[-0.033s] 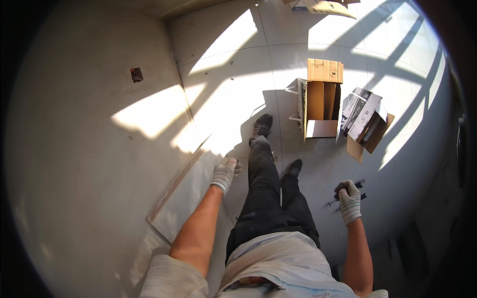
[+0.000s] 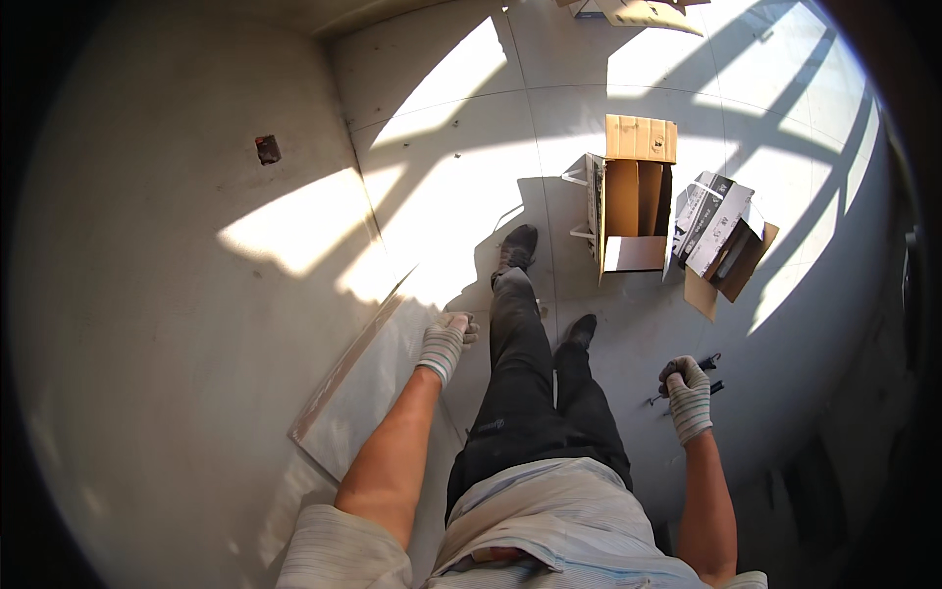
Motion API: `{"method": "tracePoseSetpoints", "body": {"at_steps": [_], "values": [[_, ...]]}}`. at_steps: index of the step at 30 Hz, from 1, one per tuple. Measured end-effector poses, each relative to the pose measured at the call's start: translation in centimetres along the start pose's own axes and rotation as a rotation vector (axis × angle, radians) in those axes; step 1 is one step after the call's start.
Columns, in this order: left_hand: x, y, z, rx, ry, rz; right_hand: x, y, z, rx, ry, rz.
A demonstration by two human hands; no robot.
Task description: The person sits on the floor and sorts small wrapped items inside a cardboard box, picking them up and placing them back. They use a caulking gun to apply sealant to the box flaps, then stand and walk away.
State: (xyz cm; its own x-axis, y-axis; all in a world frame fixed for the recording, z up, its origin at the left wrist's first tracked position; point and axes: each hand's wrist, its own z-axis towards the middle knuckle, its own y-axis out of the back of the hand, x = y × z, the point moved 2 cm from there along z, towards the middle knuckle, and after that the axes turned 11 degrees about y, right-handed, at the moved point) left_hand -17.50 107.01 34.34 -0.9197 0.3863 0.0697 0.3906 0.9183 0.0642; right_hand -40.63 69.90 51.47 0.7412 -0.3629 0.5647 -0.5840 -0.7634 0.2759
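Note:
My left hand (image 2: 446, 339), in a white knit glove, grips the upper corner of a large grey tile (image 2: 358, 398) that leans against the wall on my left. My right hand (image 2: 687, 388), also gloved, hangs by my right side and is closed on a small dark hand tool (image 2: 708, 371); what kind of tool it is I cannot make out. My legs in black trousers (image 2: 530, 393) and dark shoes stand between the two hands on the tiled floor.
A grey wall (image 2: 177, 294) with a small dark recess (image 2: 267, 149) fills the left. An open cardboard box (image 2: 633, 211) stands ahead on the floor, and a second box holding dark and white packs (image 2: 721, 240) lies beside it. More cardboard (image 2: 638, 12) lies at the far edge.

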Motion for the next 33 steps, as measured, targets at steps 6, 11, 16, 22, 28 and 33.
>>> {"method": "tracePoseSetpoints", "body": {"at_steps": [6,11,16,22,28,33], "values": [[-1.7,-1.6,1.0,0.003,0.021,0.072,-0.5,-1.4,0.2,-0.037,-0.084,0.044],[-4.7,-3.1,-1.2,0.101,-0.094,0.164,1.4,-2.9,0.2,0.019,0.036,-0.078],[-7.3,-9.4,-7.0,0.178,-0.272,0.339,3.2,-5.0,-0.1,0.039,0.091,-0.15],[-6.5,-20.2,-15.9,0.332,-0.756,0.685,4.4,-6.8,-1.1,0.158,0.278,-0.134],[-2.6,-26.9,-21.2,0.446,-0.844,0.973,2.9,-4.5,-3.0,0.37,0.434,-0.176],[1.2,-29.4,-21.3,0.487,-0.792,1.093,0.2,0.6,-6.3,0.278,0.284,0.18]]}}
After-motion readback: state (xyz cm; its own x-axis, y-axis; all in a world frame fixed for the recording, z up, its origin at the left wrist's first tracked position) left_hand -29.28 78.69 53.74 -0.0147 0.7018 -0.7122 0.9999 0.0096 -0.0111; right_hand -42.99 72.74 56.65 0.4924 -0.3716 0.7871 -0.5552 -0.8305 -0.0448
